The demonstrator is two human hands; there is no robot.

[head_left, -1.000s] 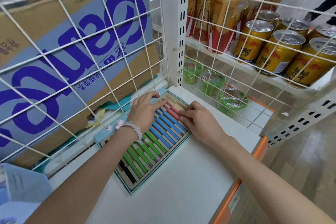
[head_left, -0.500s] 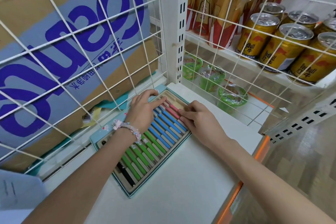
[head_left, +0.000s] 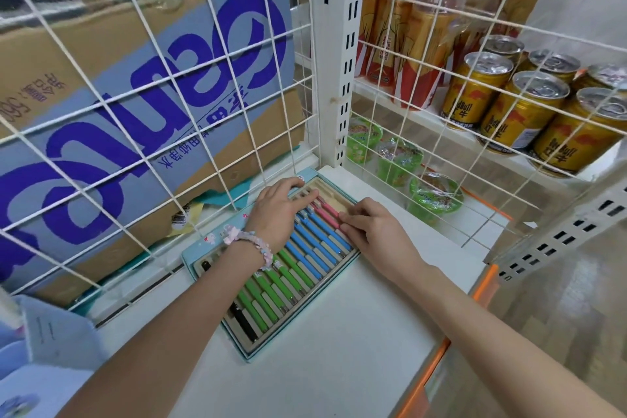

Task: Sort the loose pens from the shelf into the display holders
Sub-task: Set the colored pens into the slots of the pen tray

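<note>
A flat teal display tray [head_left: 217, 285] lies on the white shelf [head_left: 322, 349], packed with rows of pens: a black pen [head_left: 243, 318], green pens [head_left: 271, 285], blue pens [head_left: 319, 237] and pink pens [head_left: 327, 209] at the far end. My left hand [head_left: 280, 210], with a beaded bracelet, lies flat over the tray's far part, fingers straight on the pens. My right hand [head_left: 376, 231] rests at the tray's right edge, its fingertips pressing the pink and blue pens. The pens under both hands are partly hidden.
White wire grids [head_left: 203, 85] wall the shelf behind and to the right. A big cardboard box [head_left: 142, 78] stands behind the left grid. Green cups [head_left: 434, 197], gold cans [head_left: 522, 112] and bottles sit beyond the right grid. The shelf has an orange front edge [head_left: 437, 363].
Both hands stay on the far end of the tray, barely shifted. The camera view has tilted slightly, so the scene sits a little differently in frame.
</note>
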